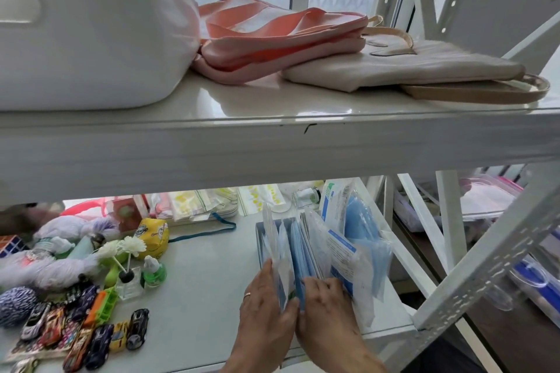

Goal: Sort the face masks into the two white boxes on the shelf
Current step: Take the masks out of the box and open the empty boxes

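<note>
Shelf's front right corner: left hand and right hand are parting masks in the box, each grip holding packs; thumbing singly is looking wisest.

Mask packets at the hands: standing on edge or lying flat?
Standing on edge: the mask packets sit upright side by side, like files, with the left hand and right hand gripping them.

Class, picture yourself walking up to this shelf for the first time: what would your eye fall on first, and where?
The left hand and right hand grip a row of blue masks standing at the right end of the lower shelf. To their left lies a bright heap of toy cars. On the upper shelf a pink bag lies flat.
</note>
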`<state>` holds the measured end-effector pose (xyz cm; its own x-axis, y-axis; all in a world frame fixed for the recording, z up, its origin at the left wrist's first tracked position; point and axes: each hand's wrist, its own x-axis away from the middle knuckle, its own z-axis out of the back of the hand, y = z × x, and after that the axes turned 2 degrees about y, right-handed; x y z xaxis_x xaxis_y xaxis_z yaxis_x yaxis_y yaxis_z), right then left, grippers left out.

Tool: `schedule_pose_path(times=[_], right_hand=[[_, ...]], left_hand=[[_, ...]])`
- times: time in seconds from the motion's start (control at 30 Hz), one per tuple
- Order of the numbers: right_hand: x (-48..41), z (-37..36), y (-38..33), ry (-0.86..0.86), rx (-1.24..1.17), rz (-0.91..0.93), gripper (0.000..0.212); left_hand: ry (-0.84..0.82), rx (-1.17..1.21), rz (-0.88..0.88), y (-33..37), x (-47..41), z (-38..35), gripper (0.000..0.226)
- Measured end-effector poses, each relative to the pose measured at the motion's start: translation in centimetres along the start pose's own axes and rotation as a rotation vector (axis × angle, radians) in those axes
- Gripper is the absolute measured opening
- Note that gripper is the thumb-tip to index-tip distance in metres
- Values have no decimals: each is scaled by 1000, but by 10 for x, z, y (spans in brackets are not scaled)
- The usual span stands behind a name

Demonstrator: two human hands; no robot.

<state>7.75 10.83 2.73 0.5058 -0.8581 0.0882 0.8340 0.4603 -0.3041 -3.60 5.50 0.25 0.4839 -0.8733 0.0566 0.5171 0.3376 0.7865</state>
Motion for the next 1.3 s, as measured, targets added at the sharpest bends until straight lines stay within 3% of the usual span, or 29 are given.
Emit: schedule_pose_path(times=[0.17,0.27,0.33,0.53,0.6,0.67,0.77,0.97,1.2,1.3], right_hand=[[-16,12,-7,-85,-313,-29,60],[-19,23,-6,-283,-715,-18,59],[-19,25,2,-384,-876,20,69],[-17,25,7,-397,-707,156,91],[-19,14,0,-305,-649,147,105],[-22,1,2,-189,-663,90,86],[-25,-4,4,-43,-738,-54,50],[-30,-13,-6,-17,-696,-151,52],[-26,-7,0,72,-806,-180,26],[-26,-2,2,65,-850,-183,26]], left_hand=[[6,79,31,6,-2,6,83],[3,146,2,15,0,14,70],[-73,187,1,25,2,21,71],[-236,458,217,32,-3,27,87],[-220,486,200,38,-3,33,67],[-221,580,248,45,-1,38,31],[-274,661,295,54,1,42,32],[-78,742,576,67,-6,32,28],[-43,732,552,67,2,11,24],[-11,712,565,73,8,8,20]])
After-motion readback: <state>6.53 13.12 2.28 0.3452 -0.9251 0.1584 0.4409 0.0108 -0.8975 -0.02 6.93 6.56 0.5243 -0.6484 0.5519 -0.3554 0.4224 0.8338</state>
